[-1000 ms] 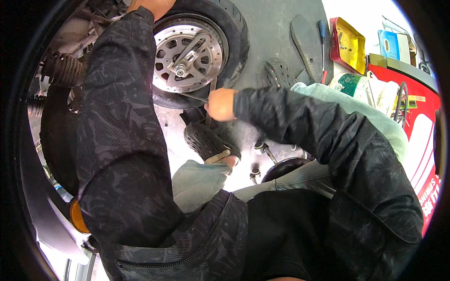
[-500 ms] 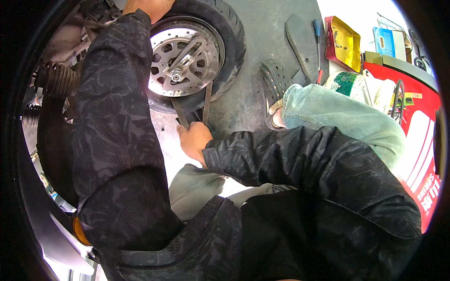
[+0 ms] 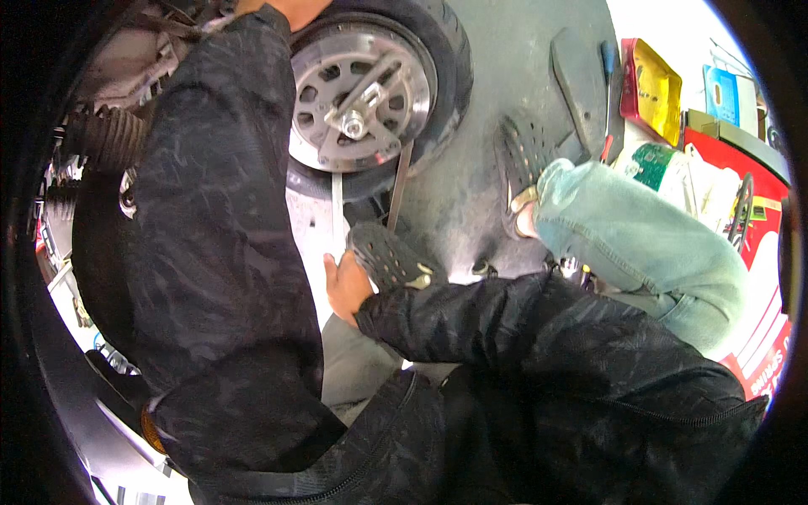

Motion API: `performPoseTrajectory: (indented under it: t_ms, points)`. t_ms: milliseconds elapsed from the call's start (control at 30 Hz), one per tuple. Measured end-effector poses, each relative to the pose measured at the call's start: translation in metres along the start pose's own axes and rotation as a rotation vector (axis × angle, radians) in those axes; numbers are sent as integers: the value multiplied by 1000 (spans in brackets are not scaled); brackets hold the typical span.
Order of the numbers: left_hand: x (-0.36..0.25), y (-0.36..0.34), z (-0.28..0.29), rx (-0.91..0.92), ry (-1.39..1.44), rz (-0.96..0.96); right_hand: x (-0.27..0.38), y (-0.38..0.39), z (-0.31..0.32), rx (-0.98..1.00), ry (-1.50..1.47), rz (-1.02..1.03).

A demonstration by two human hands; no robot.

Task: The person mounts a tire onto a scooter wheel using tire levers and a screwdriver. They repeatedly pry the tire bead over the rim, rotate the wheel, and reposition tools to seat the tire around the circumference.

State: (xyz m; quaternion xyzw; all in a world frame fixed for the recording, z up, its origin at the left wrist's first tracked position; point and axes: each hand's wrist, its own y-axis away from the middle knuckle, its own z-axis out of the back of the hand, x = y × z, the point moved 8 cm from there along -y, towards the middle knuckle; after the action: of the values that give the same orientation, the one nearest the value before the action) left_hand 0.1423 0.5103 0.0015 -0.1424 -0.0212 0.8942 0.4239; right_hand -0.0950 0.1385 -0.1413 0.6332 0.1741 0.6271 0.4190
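A wheel with a black tyre (image 3: 454, 63) and a slotted metal brake disc (image 3: 364, 156) lies at the top middle. An axle nut (image 3: 353, 126) and a slotted metal arm sit at its hub. My left hand (image 3: 290, 10) is at the tyre's upper left, cut off by the picture's edge, with its fingers hidden. Below the wheel, my right hand (image 3: 347, 288) closes on the lower end of a pale flat metal bar (image 3: 338, 206), thumb pointing up. A second, browner flat bar (image 3: 400, 192) runs down from the disc's lower right, apart from my hand.
Black clogs (image 3: 387, 252) and a leg in pale jeans (image 3: 648, 244) take up the middle and right. Beyond lie a blue-handled screwdriver (image 3: 608, 63), a red and yellow tray (image 3: 652, 88) and a white and green bucket (image 3: 652, 164). Vehicle parts with ribbed rubber (image 3: 105, 139) line the left.
The view has shifted, so the wheel appears further right and lower. My right hand is farther below the wheel, and the pale bar now stands nearly upright. The disc's small holes look smeared.
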Motion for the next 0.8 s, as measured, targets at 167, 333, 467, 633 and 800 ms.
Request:
performPoseTrajectory:
  t_ms: [167,333,467,633,800]
  points:
    - [-2,-4,1,-4,-49,-22,2,-10,-19,81,353,245]
    - [-6,-3,2,-15,-42,-15,-8,-44,-60,752,640,599]
    - [-5,-7,-4,57,-55,17,-42,-63,-79,1001,420,299]
    - [-3,-1,2,30,-23,19,-31,-59,-91,558,882,660]
    - [3,4,-6,78,-148,113,-28,-66,-102,789,669,880]
